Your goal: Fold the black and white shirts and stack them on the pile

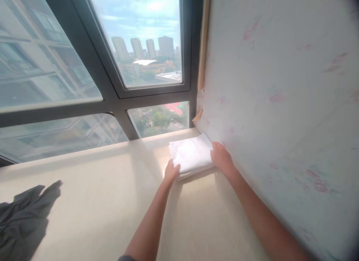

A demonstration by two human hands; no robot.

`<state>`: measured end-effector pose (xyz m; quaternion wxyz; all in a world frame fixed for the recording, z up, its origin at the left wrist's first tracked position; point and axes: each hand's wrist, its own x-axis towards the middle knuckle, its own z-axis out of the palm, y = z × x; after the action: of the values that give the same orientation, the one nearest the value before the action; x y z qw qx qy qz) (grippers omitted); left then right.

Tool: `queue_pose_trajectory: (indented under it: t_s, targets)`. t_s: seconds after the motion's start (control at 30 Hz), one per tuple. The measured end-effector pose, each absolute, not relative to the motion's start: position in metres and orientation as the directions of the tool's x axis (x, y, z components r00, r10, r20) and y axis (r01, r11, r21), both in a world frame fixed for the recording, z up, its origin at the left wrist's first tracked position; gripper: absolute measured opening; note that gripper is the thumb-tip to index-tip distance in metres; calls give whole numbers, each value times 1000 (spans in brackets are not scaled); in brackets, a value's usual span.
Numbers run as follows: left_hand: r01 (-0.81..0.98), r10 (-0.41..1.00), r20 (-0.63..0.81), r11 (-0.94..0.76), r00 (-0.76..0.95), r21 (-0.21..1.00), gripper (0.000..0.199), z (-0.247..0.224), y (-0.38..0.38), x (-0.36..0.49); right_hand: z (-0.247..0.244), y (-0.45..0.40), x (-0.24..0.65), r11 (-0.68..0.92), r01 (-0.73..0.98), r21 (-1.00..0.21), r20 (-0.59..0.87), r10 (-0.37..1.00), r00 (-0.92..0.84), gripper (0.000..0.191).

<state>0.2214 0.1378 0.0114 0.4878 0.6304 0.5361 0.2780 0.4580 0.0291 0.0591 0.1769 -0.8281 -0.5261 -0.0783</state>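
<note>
A folded white cloth (192,154), flat and roughly rectangular, is at the far right corner of the pale window sill (103,201). My left hand (171,171) grips its near left edge, the thumb on top and the other fingers partly hidden. On the opposite side, my right hand (221,155) is closed on the right edge, close to the wall. A shadow shows under the cloth's front edge; whether it rests fully on the sill I cannot tell.
A crumpled dark grey cloth (26,216) lies at the left of the sill. Dark window frames (157,94) run along the back. On the right rises a wall with faded flowered paper (280,115), its covering peeling near the window corner.
</note>
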Motion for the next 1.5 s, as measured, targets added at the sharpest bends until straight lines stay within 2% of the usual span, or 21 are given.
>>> queue_pose_trajectory:
  t_s: [0.17, 0.37, 0.5, 0.63, 0.8, 0.87, 0.93, 1.13, 1.2, 1.3, 1.5]
  targets:
    - [440, 944, -209, 79, 255, 895, 63, -14, 137, 214, 1, 22, 453, -332, 911, -243, 325, 857, 399, 39]
    - [415, 954, -189, 77, 235, 906, 60, -19, 136, 204, -52, 19, 455, -269, 903, -336, 498, 763, 413, 50]
    - [446, 957, -161, 38, 242, 894, 57, -25, 131, 202, -57, 19, 457, -288, 917, -276, 473, 790, 391, 50]
    - [492, 958, -104, -42, 266, 870, 59, -28, 123, 199, -37, 19, 449, -288, 945, -159, 442, 835, 328, 44]
    - [468, 936, 63, -230, 346, 853, 72, -33, 99, 194, -23, 16, 406, -60, 996, -73, 450, 889, 87, 47]
    - [458, 922, 118, -291, 369, 840, 63, -37, 90, 191, -28, 14, 391, -1, 998, -58, 426, 904, 26, 46]
    - [458, 915, 153, -325, 373, 827, 49, -42, 84, 185, -35, 11, 384, -21, 998, -61, 421, 906, 45, 45]
    - [493, 900, 236, -403, 366, 771, 26, -53, 59, 132, -68, -22, 394, -290, 942, -169, 527, 781, 335, 52]
    - [519, 899, 262, -420, 351, 744, 23, -54, 46, 103, -85, -44, 394, -326, 923, -202, 541, 749, 383, 56]
    - [586, 915, 283, -401, 287, 704, 24, -55, 25, 51, -109, -78, 388, -288, 936, -201, 541, 764, 351, 58]
    - [756, 954, 300, -216, 28, 617, 22, -47, 0, -61, -129, -113, 362, -71, 991, -115, 536, 835, 122, 42]
